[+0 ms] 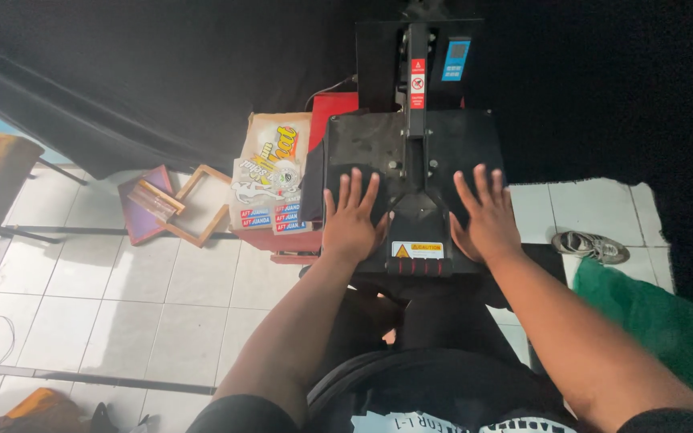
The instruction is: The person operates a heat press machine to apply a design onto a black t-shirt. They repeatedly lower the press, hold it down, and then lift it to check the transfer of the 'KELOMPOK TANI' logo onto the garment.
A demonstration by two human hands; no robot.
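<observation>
Down below, both hands pressed flat on a black heat press (411, 144), fingers spread, gripping nothing. Left hand (352, 220) lying palm down on the left half of the upper plate, fingers apart and pointing away from the body. Right hand (487, 216) likewise flat on the right half, also splayed. Between the two, touching neither, the central arm of the press running down to a handle (416, 266) with a black and red grip and a yellow warning label just above it. Blue control box (456, 58) higher up at the back of the machine. Just left of the press, a red box (282, 232) with printed sheets (270, 172) lying on top. Farther left on the white tiled floor (122, 297), a wooden frame (198, 207) and a purple board (142, 212). Off to the right, a grey shoe (591, 245) beside green cloth (659, 321)
</observation>
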